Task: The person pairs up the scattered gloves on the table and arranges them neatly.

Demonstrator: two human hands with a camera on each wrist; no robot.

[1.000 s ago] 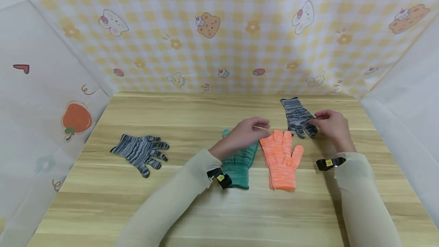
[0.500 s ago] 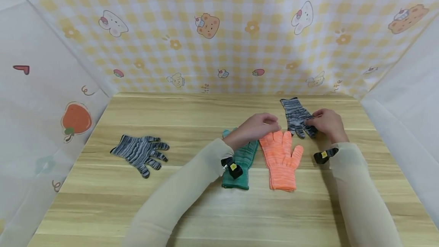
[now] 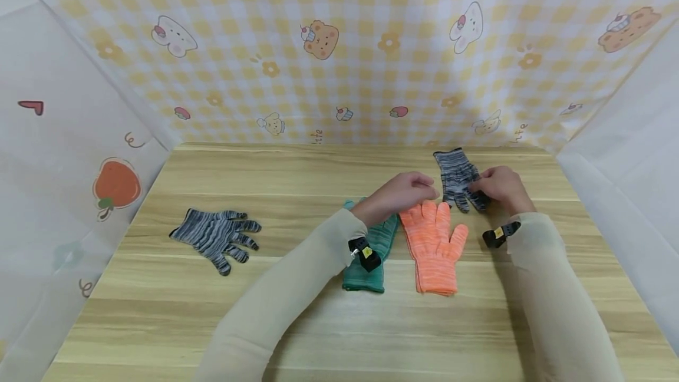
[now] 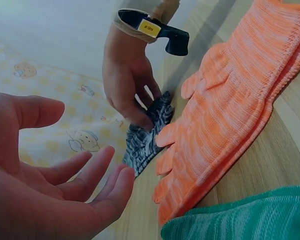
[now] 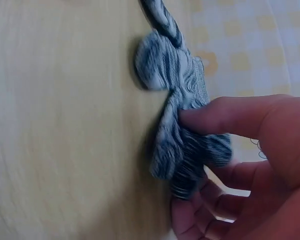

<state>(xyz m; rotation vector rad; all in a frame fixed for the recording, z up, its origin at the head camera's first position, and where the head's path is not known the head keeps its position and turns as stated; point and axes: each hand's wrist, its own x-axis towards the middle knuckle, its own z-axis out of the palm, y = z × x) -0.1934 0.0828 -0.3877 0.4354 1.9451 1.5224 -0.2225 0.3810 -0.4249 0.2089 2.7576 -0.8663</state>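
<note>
In the head view my right hand (image 3: 503, 185) is at the finger end of a black-and-grey knit glove (image 3: 453, 171) at the back right of the table. The right wrist view shows its thumb and fingers pinching that glove (image 5: 182, 125), which bunches there. My left hand (image 4: 65, 185) has bent, spread fingers with nothing between them. It hovers by the fingertips of an orange knit glove pair (image 3: 432, 249). Beneath my left wrist lies a green knit glove pair (image 3: 365, 277), partly hidden by the hand and wrist camera.
Another black-and-grey glove (image 3: 209, 232) lies flat at the left, fingers pointing right. The wooden table (image 3: 339, 335) ends at a yellow checked cloth (image 3: 361, 81) behind. White sheets hang at both sides.
My right hand has shifted slightly left and now bunches the black-and-grey glove's fingers a little. The left hand has moved right and slightly back, toward the same glove.
</note>
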